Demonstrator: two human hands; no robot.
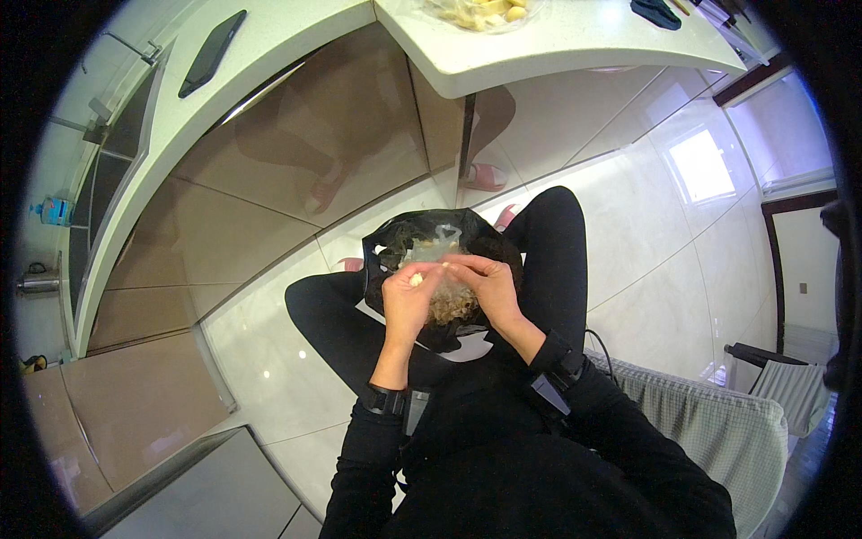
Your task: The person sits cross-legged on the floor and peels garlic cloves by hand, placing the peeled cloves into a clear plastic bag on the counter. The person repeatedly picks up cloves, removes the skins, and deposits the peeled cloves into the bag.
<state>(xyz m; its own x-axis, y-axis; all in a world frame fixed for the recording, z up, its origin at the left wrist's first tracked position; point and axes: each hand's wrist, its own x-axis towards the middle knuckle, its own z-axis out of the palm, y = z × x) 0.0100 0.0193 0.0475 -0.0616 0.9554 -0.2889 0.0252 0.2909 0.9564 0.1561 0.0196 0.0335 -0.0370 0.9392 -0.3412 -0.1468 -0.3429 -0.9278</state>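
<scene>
My left hand (407, 293) and my right hand (488, 283) meet at the fingertips over a black plastic bag (441, 337) between my knees. A small pale piece (417, 278), perhaps a garlic clove, sits in my left hand. Another small pale bit (445, 265) is pinched where the fingertips of both hands meet. Beneath my hands, a clear plastic bag (431, 251) lies inside the black one, with light brown, papery scraps (452, 308) near it. What exactly the pale pieces are is too small to tell.
Ahead, a pale countertop (458, 79) bears a clear bag of yellowish pieces (495, 12), a dark cloth (655, 13) and, further left, a black phone (213, 54). Glossy brown cabinets (269, 202) stand below. A cloth-covered chair (707, 424) is at my right. A blue bottle (55, 211) stands far left.
</scene>
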